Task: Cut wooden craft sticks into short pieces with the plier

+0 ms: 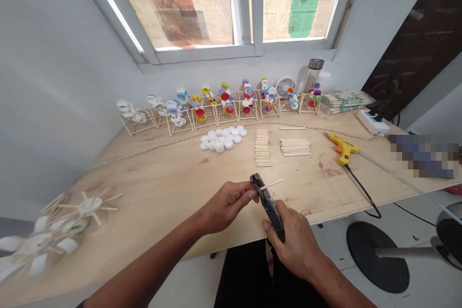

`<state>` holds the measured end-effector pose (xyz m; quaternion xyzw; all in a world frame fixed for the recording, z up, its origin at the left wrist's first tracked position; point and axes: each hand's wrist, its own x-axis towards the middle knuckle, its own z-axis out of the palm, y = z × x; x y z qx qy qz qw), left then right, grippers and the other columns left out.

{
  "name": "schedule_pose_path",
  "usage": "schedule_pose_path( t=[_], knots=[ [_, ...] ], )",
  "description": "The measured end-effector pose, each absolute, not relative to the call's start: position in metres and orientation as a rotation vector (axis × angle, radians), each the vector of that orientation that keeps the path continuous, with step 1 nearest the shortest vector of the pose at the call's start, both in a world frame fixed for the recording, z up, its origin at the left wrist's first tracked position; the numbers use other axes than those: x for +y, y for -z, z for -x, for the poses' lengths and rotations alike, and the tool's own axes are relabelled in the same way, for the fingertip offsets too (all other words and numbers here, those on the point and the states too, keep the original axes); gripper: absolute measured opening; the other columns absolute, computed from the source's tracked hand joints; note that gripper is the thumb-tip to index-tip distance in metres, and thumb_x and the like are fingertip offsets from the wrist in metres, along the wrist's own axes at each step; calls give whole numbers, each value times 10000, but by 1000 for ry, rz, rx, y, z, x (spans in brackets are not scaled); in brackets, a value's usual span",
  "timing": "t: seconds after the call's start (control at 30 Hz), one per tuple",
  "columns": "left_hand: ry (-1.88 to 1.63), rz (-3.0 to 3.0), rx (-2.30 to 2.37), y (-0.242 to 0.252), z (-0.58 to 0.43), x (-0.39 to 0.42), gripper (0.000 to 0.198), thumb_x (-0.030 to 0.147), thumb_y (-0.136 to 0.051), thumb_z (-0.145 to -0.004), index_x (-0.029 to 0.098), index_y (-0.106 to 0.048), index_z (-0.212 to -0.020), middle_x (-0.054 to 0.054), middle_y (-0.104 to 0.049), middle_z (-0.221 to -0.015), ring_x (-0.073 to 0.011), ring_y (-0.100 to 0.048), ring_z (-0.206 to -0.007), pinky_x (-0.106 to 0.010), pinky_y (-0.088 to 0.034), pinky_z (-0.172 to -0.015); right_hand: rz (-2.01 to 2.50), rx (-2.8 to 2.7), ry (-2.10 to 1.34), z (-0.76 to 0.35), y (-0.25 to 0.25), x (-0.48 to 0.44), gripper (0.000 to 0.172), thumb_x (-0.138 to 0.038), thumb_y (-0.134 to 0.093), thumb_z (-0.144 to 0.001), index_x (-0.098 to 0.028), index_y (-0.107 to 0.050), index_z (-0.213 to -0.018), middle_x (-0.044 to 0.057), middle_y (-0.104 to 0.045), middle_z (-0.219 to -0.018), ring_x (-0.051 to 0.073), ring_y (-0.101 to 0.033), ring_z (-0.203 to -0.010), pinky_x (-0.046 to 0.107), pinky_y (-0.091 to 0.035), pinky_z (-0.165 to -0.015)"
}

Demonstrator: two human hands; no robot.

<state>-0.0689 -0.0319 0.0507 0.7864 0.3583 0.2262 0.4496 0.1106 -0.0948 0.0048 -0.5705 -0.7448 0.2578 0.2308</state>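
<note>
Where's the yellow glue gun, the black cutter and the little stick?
yellow glue gun (343, 147): head view, on its yellow body.
black cutter (269, 205): head view, on the middle of its dark handles.
little stick (273, 184): head view, on the bare part sticking out.

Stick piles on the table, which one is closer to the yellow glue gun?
The pile of longer sticks, lying just left of the glue gun; the pile of shorter sticks sits further away, beside the white caps.
</note>
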Motion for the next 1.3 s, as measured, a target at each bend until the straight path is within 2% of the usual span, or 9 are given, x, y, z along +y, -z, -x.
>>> schedule_pose_path(
  t=[0.23,0.4,0.53,0.67,0.77,0.93,1.13,1.2,1.3],
  knots=[
    [-547,-1835,857,-50,70,-27,362,408,-370,-872,126,-563,-749,45,-404,-538,-68,-354,-499,-185,-338,-494,1540,-2041,-720,-109,-3,-93,114,-287,-438,-824,-192,-488,-862,15,-598,-683,182,-559,-630,251,-342,-570],
    [-539,-1929,901,-49,71,-24,342,362,-328,-892,138,-550,-762,20,-482,-605,-78,-417,-544,-185,-365,-524,1585,-2025,-655,-106,4,-89,102,-289,-419,-833,-197,-451,-803,5,-578,-616,171,-553,-563,238,-318,-528],
    [-575,-2198,1038,-41,66,-25,271,276,-308,-907,156,-528,-804,10,-548,-653,-89,-482,-566,-200,-371,-565,1642,-2005,-633,-102,5,-84,116,-301,-413,-838,-201,-443,-788,0,-576,-602,176,-560,-559,241,-306,-518],
    [-780,-2677,1329,-27,59,-32,226,210,-343,-893,154,-526,-773,10,-504,-556,-101,-453,-494,-210,-286,-484,1658,-1959,-652,-101,3,-83,120,-298,-433,-823,-208,-431,-743,-15,-564,-575,162,-551,-534,233,-294,-500],
    [-807,-2862,1384,-23,56,-35,246,173,-334,-884,157,-529,-736,10,-476,-514,-102,-424,-467,-217,-267,-471,1653,-1947,-693,-102,1,-84,113,-292,-445,-816,-210,-435,-738,-20,-567,-576,154,-547,-527,229,-292,-497],
    [-678,-2543,1212,-33,62,-33,259,218,-298,-897,167,-515,-764,19,-503,-543,-95,-441,-470,-204,-309,-471,1657,-1971,-737,-104,-3,-88,112,-305,-435,-829,-211,-434,-766,-15,-572,-604,163,-550,-554,234,-304,-518],
    [-533,-2043,958,-49,69,-27,321,330,-294,-910,151,-546,-825,-6,-549,-707,-101,-485,-623,-214,-393,-618,1648,-2024,-734,-105,-4,-92,107,-305,-426,-835,-206,-465,-824,3,-585,-634,183,-565,-604,243,-327,-552],
    [-516,-1915,910,-50,70,-25,333,363,-321,-899,140,-548,-802,19,-485,-629,-83,-423,-555,-196,-369,-553,1647,-2033,-735,-105,-4,-92,107,-301,-419,-838,-204,-463,-830,9,-588,-643,191,-573,-625,248,-334,-566],
    [-466,-1740,883,-49,69,-22,352,407,-344,-884,132,-538,-781,76,-291,-486,-65,-265,-433,-181,-257,-421,1649,-2047,-724,-105,-3,-91,108,-301,-413,-841,-204,-452,-817,12,-586,-640,192,-573,-621,249,-331,-565]
  ],
)
